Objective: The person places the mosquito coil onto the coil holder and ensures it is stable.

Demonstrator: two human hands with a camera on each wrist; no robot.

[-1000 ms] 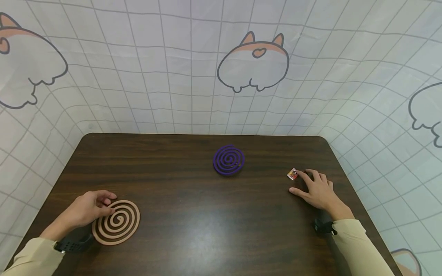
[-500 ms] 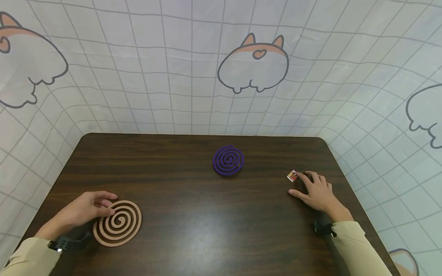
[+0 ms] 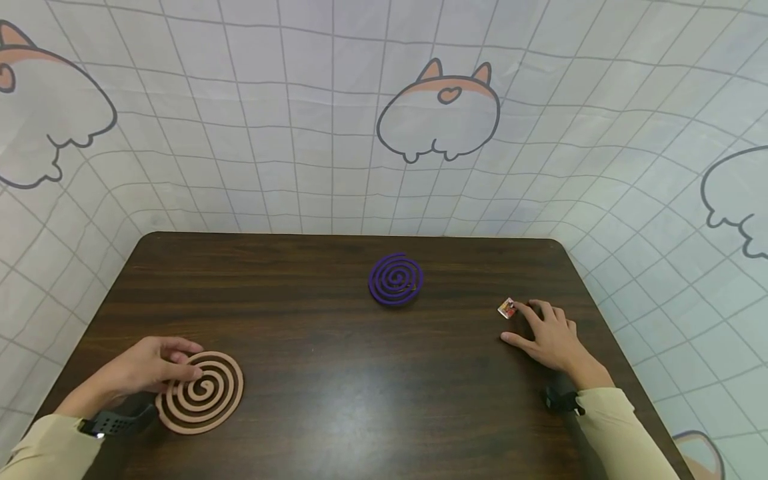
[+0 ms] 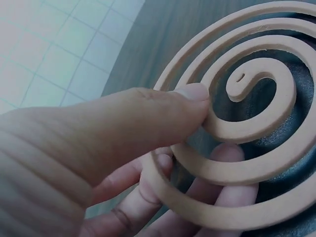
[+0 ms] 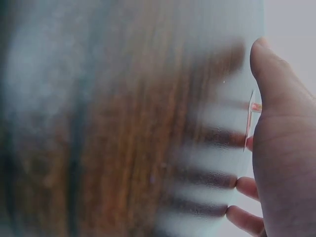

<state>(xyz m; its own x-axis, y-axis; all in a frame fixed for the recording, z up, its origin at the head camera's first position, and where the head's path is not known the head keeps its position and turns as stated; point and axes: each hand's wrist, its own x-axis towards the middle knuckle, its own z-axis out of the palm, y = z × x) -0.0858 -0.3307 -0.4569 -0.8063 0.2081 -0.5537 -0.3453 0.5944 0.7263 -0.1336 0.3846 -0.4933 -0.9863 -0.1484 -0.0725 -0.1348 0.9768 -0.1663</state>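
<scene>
Pinching the tan coil (image 3: 207,385), the left hand (image 3: 144,365) had its grip. With loose fingers, the right hand (image 3: 553,339) merely touched the card (image 3: 507,308), the far purple coil (image 3: 396,279) untouched.

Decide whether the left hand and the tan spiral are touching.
Touching: the left wrist view shows the left hand gripping the tan spiral, thumb over its coils and fingers beneath.

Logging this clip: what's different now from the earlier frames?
The flat tan spiral coil has shifted slightly toward the person, and the thumb of the left hand now reaches a little further over its rings. Nothing was visibly newly grasped or released.

The purple spiral coil stayed put. The right hand remains at the small square picture card; any shift there is too slight to confirm.
</scene>
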